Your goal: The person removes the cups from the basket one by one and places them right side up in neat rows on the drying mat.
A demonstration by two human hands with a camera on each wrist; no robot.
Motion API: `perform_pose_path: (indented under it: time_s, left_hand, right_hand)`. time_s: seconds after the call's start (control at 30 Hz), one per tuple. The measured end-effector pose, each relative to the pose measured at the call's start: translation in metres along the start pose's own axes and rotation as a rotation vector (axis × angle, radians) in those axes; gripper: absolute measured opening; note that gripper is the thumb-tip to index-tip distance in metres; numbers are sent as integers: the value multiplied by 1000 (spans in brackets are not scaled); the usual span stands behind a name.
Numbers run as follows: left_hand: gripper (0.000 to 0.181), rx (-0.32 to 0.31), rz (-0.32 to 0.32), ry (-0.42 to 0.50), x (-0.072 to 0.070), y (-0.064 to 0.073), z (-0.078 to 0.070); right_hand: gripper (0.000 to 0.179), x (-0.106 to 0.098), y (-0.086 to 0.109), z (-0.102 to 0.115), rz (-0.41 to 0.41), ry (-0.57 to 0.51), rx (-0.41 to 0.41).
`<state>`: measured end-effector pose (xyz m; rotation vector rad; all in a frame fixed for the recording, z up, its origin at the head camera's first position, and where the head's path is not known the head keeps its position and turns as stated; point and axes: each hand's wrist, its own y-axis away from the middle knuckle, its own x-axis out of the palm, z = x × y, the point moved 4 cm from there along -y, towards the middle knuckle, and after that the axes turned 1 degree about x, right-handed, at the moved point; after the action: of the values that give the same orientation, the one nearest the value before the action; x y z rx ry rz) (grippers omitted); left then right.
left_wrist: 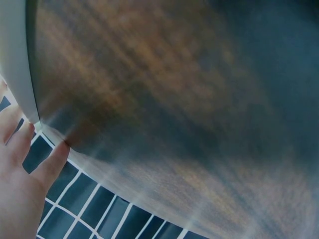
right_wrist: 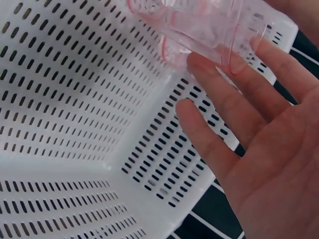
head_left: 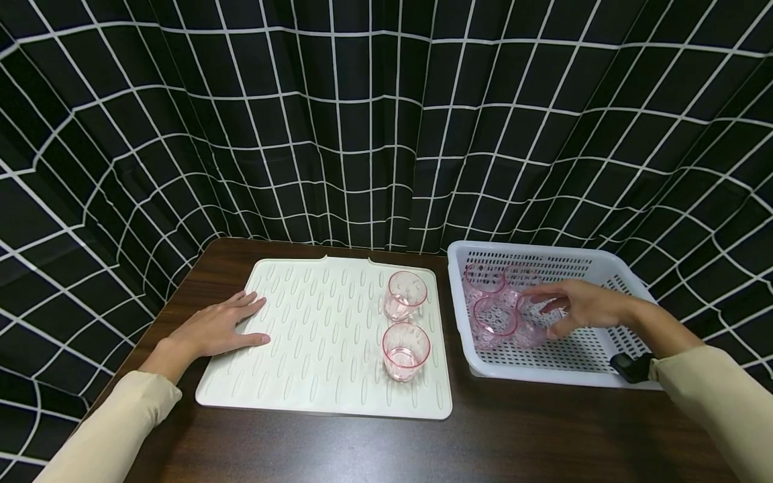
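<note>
My left hand [head_left: 220,327] lies with spread fingers on the left edge of a white drying mat [head_left: 314,335]. Its fingers [left_wrist: 55,162] also show at the left of the left wrist view. Two clear pink-rimmed tumblers [head_left: 406,352] stand upright on the mat's right side, one behind the other. Over a white perforated basket [head_left: 580,258], my right hand [head_left: 574,305] reaches in with fingers apart, right at several more pink-rimmed tumblers [head_left: 495,318]. In the right wrist view its fingertips overlap the clear wall of a tumbler [right_wrist: 199,25]; none is gripped.
Mat and basket sit side by side on a dark brown wooden table [head_left: 362,446], with a narrow strip of table between them. A black curtain with a white grid [head_left: 374,134] hangs behind and along both sides. A black wrist strap [head_left: 631,367] is on the right wrist.
</note>
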<state>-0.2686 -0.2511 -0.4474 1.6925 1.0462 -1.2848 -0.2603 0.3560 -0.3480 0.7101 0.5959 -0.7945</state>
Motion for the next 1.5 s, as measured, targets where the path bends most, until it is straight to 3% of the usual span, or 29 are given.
perform_pose_path:
  time_s: [0.4, 0.63, 0.8, 1.03, 1.5]
  left_hand:
    - [97, -5, 3, -5, 0, 1, -1]
    - [95, -2, -2, -7, -3, 1, -4]
    - [95, -1, -1, -7, -3, 1, -4]
    - [95, 5, -5, -8, -2, 1, -3]
    - [96, -2, 0, -5, -2, 0, -2]
  right_hand:
    - [71, -17, 7, 11, -284, 138, -52]
    - [71, -22, 8, 19, -413, 198, 18]
    - [72, -24, 9, 26, -510, 180, 53]
    - [74, -23, 6, 41, -569, 144, 76]
    - [77, -14, -7, 74, -695, 111, 37]
